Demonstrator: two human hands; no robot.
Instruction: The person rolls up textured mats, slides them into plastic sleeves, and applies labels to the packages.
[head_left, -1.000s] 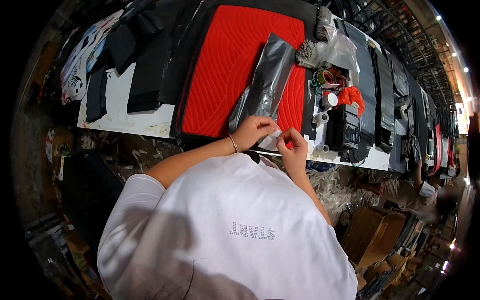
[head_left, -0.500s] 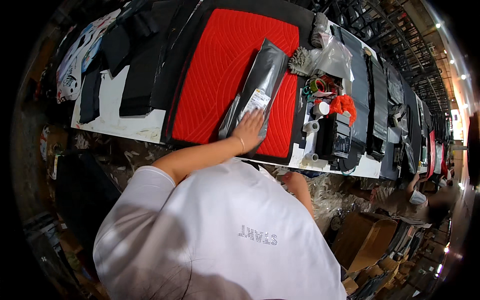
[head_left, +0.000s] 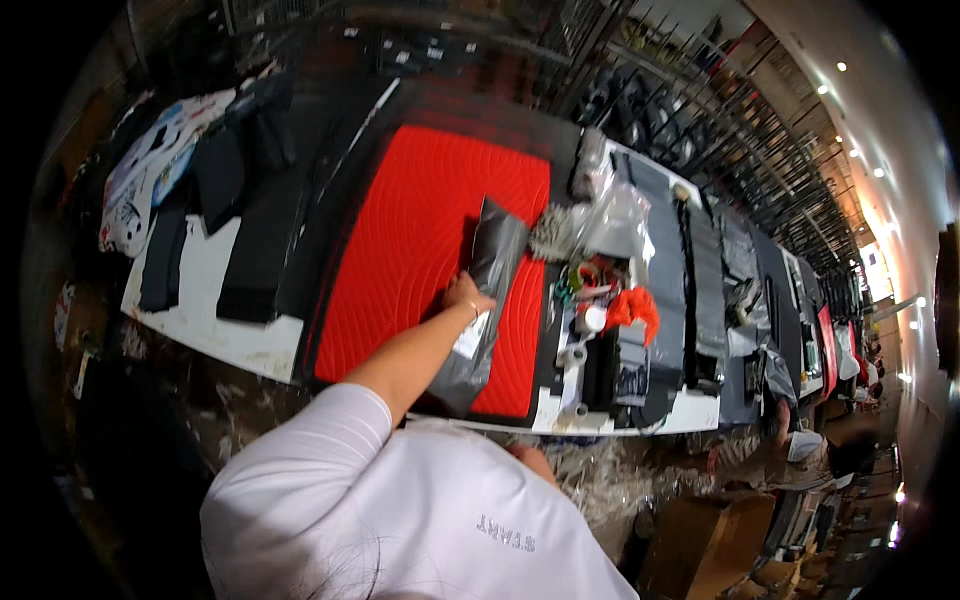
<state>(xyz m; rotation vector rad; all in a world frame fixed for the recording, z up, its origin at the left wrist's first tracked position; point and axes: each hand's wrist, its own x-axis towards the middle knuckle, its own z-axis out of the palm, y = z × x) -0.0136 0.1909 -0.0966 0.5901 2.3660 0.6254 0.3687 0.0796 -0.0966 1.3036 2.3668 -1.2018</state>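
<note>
A long, shiny grey plastic package (head_left: 497,250) with a white label (head_left: 470,338) rests slantwise on a red quilted mat with a black border (head_left: 400,215). My left hand (head_left: 466,294) is at the package's left edge, fingers curled over it and closed on the plastic. Of my right arm (head_left: 534,463) only a small piece shows by the table's front edge, low beside my white shirt; its fingers are hidden.
Right of the mat lie a grey fuzzy cloth (head_left: 553,232), clear plastic bags (head_left: 612,222), tape rolls (head_left: 580,275), an orange bag (head_left: 634,310) and white rolls (head_left: 572,357). Black panels (head_left: 255,250) lie on the left. A cardboard box (head_left: 705,540) stands lower right, near another person (head_left: 800,455).
My left hand has gone from lying flat on the package's label to gripping its left edge. The view has shifted, so the table appears lower. Less of my right arm shows.
</note>
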